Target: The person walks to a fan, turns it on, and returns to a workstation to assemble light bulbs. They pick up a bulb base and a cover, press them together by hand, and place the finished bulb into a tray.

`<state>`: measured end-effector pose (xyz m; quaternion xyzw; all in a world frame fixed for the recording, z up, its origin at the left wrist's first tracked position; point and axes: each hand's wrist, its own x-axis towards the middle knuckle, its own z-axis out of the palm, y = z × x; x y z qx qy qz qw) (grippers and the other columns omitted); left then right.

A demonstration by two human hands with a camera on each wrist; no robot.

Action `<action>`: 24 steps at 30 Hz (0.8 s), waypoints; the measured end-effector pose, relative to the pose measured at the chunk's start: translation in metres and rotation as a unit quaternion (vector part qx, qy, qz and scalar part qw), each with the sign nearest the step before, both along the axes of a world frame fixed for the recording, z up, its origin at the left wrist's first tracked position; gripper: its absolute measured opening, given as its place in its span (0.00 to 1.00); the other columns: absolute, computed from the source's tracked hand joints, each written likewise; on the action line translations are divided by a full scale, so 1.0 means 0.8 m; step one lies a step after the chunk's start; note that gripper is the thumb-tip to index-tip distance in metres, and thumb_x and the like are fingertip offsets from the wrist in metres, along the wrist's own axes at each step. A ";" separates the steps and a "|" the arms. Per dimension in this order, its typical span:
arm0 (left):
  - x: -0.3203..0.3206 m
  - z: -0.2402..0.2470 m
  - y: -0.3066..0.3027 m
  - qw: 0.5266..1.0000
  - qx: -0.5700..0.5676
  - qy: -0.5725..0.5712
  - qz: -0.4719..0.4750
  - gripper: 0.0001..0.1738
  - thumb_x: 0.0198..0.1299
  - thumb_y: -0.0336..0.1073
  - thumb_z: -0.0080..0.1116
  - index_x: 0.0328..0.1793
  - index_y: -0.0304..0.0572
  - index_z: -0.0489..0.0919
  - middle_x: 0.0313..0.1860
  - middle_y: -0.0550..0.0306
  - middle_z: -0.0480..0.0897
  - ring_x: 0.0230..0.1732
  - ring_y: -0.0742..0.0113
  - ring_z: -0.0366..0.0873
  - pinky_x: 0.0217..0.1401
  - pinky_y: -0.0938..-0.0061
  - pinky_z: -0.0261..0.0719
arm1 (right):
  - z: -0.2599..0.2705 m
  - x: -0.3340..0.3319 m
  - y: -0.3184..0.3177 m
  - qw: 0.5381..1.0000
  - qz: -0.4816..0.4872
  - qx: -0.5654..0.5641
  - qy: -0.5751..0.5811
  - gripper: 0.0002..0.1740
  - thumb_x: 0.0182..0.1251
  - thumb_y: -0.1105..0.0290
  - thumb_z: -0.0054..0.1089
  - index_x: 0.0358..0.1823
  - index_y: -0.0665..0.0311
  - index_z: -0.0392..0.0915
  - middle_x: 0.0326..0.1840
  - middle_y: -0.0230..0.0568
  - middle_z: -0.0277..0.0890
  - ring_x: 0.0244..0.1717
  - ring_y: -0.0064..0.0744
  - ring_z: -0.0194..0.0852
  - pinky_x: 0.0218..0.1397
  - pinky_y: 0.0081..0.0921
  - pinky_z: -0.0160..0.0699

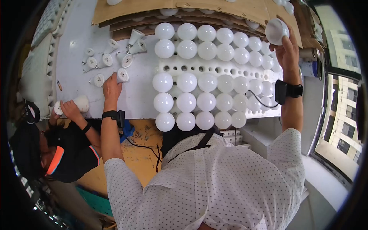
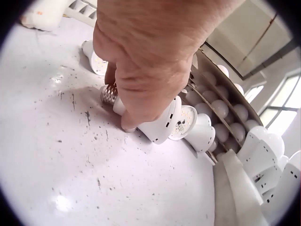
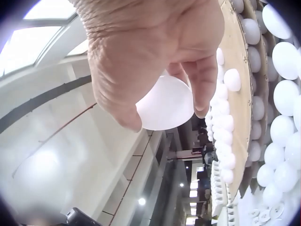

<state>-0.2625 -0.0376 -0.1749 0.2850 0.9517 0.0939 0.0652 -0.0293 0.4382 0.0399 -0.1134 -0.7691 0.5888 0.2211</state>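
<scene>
My left hand (image 1: 112, 90) reaches down to the white table (image 1: 140, 97) and grips a white LED bulb base (image 2: 160, 126), fingers and thumb around its body. The base lies on its side, and its metal screw cap (image 2: 109, 94) shows beyond the fingers. Several more open bulb bases (image 1: 107, 59) lie about just past this hand. Raised at the far right, my right hand (image 1: 288, 53) holds a white bulb cover (image 1: 276, 31) between thumb and fingers. The right wrist view shows the smooth rounded cover (image 3: 167, 106) in the grasp, partly hidden by the hand.
A white foam tray (image 1: 199, 69) with rows of round-topped bulbs (image 1: 207, 82) stands in front of me. Behind it are stacked cardboard layers (image 1: 142, 11) with white covers. At left another person's hands (image 1: 71, 109) hold a white object (image 1: 81, 102). A window (image 1: 345, 111) is at right.
</scene>
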 end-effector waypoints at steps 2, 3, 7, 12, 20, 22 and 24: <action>0.011 -0.005 0.001 0.999 0.037 0.014 0.035 0.22 0.43 0.28 0.64 0.47 0.36 0.70 0.41 0.37 0.77 0.44 0.43 0.75 0.46 0.60 0.73 | 0.003 0.025 -0.005 0.993 0.043 -0.094 0.048 0.35 0.57 0.58 0.57 0.64 0.63 0.56 0.51 0.48 0.70 0.39 0.33 0.74 0.32 0.19 0.71; 0.020 0.002 0.005 0.992 0.043 -0.022 0.121 0.22 0.45 0.28 0.62 0.48 0.34 0.70 0.42 0.38 0.78 0.44 0.45 0.76 0.46 0.62 0.74 | 0.005 0.030 -0.010 0.992 0.035 -0.101 0.065 0.38 0.55 0.60 0.59 0.65 0.62 0.53 0.53 0.50 0.68 0.40 0.36 0.74 0.33 0.22 0.72; 0.046 0.025 -0.011 0.920 0.278 -0.083 0.263 0.22 0.49 0.27 0.59 0.52 0.31 0.69 0.46 0.42 0.78 0.44 0.54 0.78 0.47 0.66 0.74 | 0.026 0.057 -0.020 0.993 -0.062 -0.025 0.096 0.39 0.49 0.69 0.63 0.63 0.63 0.54 0.55 0.53 0.67 0.45 0.37 0.73 0.37 0.26 0.75; 0.115 0.116 -0.027 0.697 0.629 -0.274 0.210 0.21 0.52 0.28 0.54 0.54 0.31 0.68 0.50 0.42 0.76 0.42 0.59 0.78 0.42 0.68 0.75 | 0.045 0.128 -0.060 0.987 -0.091 0.022 0.129 0.45 0.45 0.62 0.66 0.64 0.65 0.51 0.55 0.55 0.65 0.42 0.39 0.74 0.38 0.26 0.74; 0.249 0.208 0.117 0.761 0.428 -0.453 -0.181 0.28 0.41 0.33 0.68 0.51 0.34 0.73 0.46 0.50 0.79 0.44 0.67 0.77 0.50 0.73 0.73 | -0.012 0.145 -0.169 0.961 0.179 -0.212 -0.026 0.41 0.45 0.66 0.67 0.61 0.60 0.54 0.57 0.49 0.64 0.48 0.34 0.71 0.50 0.29 0.73; 0.269 0.234 0.149 0.784 0.332 -0.497 -0.167 0.33 0.36 0.39 0.73 0.50 0.34 0.74 0.43 0.54 0.80 0.46 0.67 0.75 0.53 0.74 0.70 | -0.016 0.150 -0.179 0.956 0.207 -0.206 -0.035 0.42 0.44 0.69 0.67 0.62 0.60 0.54 0.57 0.48 0.63 0.50 0.33 0.70 0.51 0.28 0.73; 0.278 0.229 0.166 0.771 0.322 -0.513 -0.199 0.34 0.36 0.42 0.73 0.50 0.33 0.74 0.43 0.54 0.80 0.45 0.66 0.76 0.52 0.74 0.71 | -0.018 0.157 -0.182 0.962 0.208 -0.167 -0.062 0.44 0.42 0.69 0.67 0.63 0.61 0.54 0.57 0.45 0.64 0.54 0.32 0.67 0.55 0.29 0.69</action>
